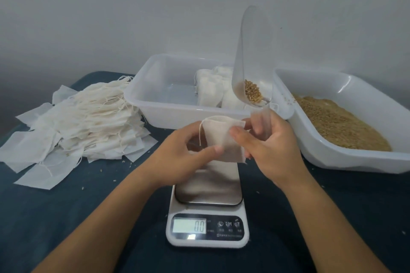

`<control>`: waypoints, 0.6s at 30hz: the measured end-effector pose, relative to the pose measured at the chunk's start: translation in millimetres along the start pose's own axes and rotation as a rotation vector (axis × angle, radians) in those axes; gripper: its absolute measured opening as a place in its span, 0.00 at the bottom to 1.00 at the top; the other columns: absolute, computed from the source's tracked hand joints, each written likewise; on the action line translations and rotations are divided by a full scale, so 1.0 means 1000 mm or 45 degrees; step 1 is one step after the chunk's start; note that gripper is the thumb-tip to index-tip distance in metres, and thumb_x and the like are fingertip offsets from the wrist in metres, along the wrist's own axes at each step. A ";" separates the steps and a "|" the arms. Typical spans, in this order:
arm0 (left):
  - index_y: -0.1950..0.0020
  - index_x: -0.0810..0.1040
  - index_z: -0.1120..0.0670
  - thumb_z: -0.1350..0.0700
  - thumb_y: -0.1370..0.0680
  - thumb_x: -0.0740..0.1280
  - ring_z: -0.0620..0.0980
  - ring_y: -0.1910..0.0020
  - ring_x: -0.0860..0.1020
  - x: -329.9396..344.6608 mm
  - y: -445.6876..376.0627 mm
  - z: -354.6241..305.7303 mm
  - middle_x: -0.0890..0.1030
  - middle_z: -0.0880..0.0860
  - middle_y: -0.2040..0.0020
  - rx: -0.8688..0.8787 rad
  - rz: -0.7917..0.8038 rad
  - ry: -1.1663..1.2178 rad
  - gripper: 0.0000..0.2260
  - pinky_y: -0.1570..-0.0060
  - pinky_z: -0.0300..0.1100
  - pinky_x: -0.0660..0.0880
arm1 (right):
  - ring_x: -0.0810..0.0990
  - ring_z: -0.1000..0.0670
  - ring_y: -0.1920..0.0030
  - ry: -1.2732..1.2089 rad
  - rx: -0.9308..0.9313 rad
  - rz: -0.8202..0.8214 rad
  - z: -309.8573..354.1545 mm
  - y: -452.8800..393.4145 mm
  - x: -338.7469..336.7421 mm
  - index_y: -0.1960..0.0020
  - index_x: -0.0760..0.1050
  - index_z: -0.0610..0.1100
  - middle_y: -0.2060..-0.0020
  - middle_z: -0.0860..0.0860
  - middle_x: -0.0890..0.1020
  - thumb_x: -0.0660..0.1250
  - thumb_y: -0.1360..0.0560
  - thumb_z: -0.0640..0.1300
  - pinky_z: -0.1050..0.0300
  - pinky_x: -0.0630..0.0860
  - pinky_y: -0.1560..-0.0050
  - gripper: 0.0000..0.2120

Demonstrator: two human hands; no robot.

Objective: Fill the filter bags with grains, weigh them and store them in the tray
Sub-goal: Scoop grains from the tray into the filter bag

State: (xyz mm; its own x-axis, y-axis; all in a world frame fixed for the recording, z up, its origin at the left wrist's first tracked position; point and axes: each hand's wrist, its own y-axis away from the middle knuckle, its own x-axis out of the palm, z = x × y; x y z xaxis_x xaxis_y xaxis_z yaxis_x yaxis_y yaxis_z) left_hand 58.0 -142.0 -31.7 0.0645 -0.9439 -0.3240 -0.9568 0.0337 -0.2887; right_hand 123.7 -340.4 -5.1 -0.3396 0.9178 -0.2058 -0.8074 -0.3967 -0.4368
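White gauze is what we hold: the filter bag hangs above the steel plate of the scale, which reads zero. Our left hand pinches the bag's lower left side. Our right hand pinches its upper right corner while gripping the handle of the clear scoop, tipped upright so its few grains stay cupped at the bottom. We judge this frees both hands to open the mouth.

The tray with filled bags sits just behind. The grain tub lies right and the empty-bag pile left. The dark bench in front is open. The scoop's bowl hovers near the tray's rim.
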 end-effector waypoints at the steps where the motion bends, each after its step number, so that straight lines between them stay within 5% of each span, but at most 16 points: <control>1: 0.43 0.83 0.46 0.47 0.23 0.72 0.44 0.49 0.83 0.000 -0.001 0.000 0.85 0.45 0.49 0.018 -0.045 0.039 0.10 0.48 0.40 0.78 | 0.77 0.56 0.71 0.005 0.003 0.000 0.000 0.001 -0.001 0.60 0.75 0.49 0.69 0.47 0.79 0.77 0.25 0.40 0.63 0.76 0.69 0.12; 7: 0.58 0.80 0.51 0.45 0.25 0.71 0.42 0.63 0.75 -0.002 -0.002 0.000 0.78 0.42 0.64 0.032 -0.176 0.143 0.10 0.59 0.34 0.71 | 0.75 0.59 0.74 0.028 0.044 0.066 -0.001 0.002 -0.004 0.66 0.75 0.60 0.74 0.59 0.77 0.75 0.24 0.38 0.67 0.74 0.70 0.21; 11: 0.60 0.80 0.50 0.47 0.29 0.73 0.45 0.63 0.77 -0.012 -0.001 -0.002 0.80 0.46 0.64 -0.102 -0.015 0.245 0.07 0.60 0.39 0.76 | 0.74 0.55 0.75 0.058 0.116 0.095 -0.006 0.002 -0.007 0.59 0.71 0.35 0.75 0.52 0.74 0.76 0.24 0.39 0.64 0.74 0.69 0.15; 18: 0.54 0.80 0.51 0.53 0.29 0.69 0.48 0.65 0.81 -0.019 0.001 0.004 0.81 0.51 0.62 -0.316 0.089 -0.006 0.05 0.63 0.47 0.80 | 0.73 0.45 0.68 0.263 0.238 0.241 -0.010 0.002 0.000 0.51 0.73 0.30 0.59 0.32 0.77 0.76 0.24 0.48 0.44 0.75 0.64 0.22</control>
State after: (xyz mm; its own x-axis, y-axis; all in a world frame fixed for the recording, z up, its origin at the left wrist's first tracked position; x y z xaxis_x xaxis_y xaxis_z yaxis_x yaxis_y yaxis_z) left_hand 57.0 -122.6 -29.2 -0.0038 -0.9404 -0.3401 -0.9992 0.0169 -0.0354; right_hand 127.1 -341.6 -14.4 -0.4022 0.7977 -0.4494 -0.8203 -0.5319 -0.2099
